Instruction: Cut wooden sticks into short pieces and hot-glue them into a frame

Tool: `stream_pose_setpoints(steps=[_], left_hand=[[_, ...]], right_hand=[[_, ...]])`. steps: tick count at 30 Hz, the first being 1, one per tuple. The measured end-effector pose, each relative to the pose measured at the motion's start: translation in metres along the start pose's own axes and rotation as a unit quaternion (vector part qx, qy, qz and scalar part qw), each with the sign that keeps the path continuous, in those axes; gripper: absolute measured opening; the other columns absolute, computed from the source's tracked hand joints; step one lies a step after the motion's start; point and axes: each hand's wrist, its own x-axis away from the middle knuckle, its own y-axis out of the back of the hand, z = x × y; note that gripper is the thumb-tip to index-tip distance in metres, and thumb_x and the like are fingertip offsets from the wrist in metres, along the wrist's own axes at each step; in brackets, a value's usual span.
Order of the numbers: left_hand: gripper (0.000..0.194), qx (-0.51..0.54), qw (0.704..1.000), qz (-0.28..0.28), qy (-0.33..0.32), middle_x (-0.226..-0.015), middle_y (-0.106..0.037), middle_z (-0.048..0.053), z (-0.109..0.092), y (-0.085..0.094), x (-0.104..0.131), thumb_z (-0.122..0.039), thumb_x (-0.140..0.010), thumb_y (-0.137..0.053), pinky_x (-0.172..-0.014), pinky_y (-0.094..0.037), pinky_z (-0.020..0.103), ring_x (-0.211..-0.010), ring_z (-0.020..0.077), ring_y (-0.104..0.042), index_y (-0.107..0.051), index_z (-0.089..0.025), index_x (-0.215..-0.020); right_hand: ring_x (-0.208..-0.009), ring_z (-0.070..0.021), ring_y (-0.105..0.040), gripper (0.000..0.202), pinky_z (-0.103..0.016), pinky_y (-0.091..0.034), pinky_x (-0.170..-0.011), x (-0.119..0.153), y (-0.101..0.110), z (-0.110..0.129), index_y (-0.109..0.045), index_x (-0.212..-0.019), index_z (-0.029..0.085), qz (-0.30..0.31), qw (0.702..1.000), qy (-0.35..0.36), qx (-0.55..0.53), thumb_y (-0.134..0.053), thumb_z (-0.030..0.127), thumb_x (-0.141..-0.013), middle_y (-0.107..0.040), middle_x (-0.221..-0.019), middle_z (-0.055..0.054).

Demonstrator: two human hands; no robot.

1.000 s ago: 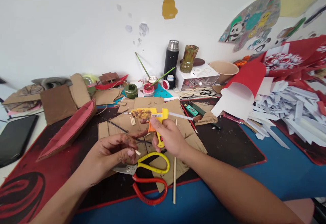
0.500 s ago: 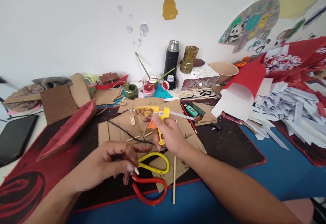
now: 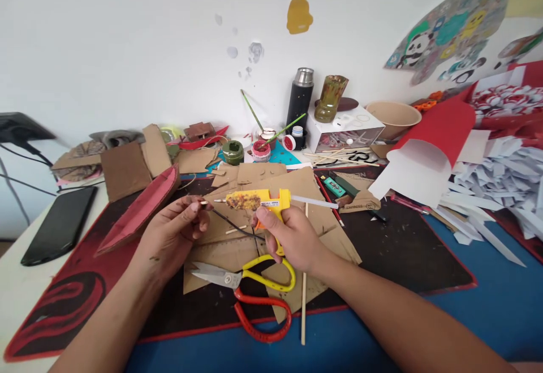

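Note:
My right hand (image 3: 291,234) is wrapped round the handle of a yellow glue gun (image 3: 250,199), which points left with a clear glue stick out of its back. My left hand (image 3: 178,226) pinches a short pale stick piece (image 3: 204,203) close to the gun's nozzle. Whether the two touch is too small to tell. Below the hands lie scissors (image 3: 229,278) with one yellow and one red handle, on cardboard (image 3: 331,243) and a dark mat. A long thin stick (image 3: 304,305) lies right of the scissors.
At the left are a pink-lined cardboard boat (image 3: 139,211) and a black phone (image 3: 59,226). Paint jars (image 3: 233,152), a black flask (image 3: 300,98) and a white box (image 3: 345,129) stand along the wall. Paper strips (image 3: 500,175) are heaped at the right.
My left hand has moved up and left from over the scissors to the gun's nozzle, with the stick piece still pinched. The scissor blades have come into sight. The camera view has shifted left.

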Motion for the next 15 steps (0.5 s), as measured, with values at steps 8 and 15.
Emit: stream_pose_setpoints(steps=[8,15], left_hand=[[0.052,-0.01,1.0,0.015,0.003,-0.067,-0.069,0.001,0.0019,-0.0008,0.0018,-0.043,-0.047,-0.11,-0.042,-0.038,0.016,-0.051,0.0082,-0.056,-0.078,-0.015,-0.077],[0.048,-0.004,1.0,0.03,0.001,-0.07,-0.072,0.002,0.0016,-0.0014,0.003,-0.04,-0.05,-0.109,-0.042,-0.039,0.016,-0.051,0.008,-0.056,-0.078,-0.015,-0.076]], right_hand=[[-0.035,-0.0098,-0.045,0.065,-0.022,-0.033,-0.037,0.0019,-0.0009,-0.0021,-0.058,-0.082,0.022,-0.002,0.999,-0.004,0.032,-0.058,0.087,-0.09,-0.048,-0.045,0.008],[-0.036,-0.0093,-0.045,0.066,-0.023,-0.035,-0.04,0.0049,-0.0007,-0.0042,-0.054,-0.07,0.023,-0.003,0.998,0.002,0.069,-0.055,0.083,-0.096,-0.047,-0.044,0.006]])
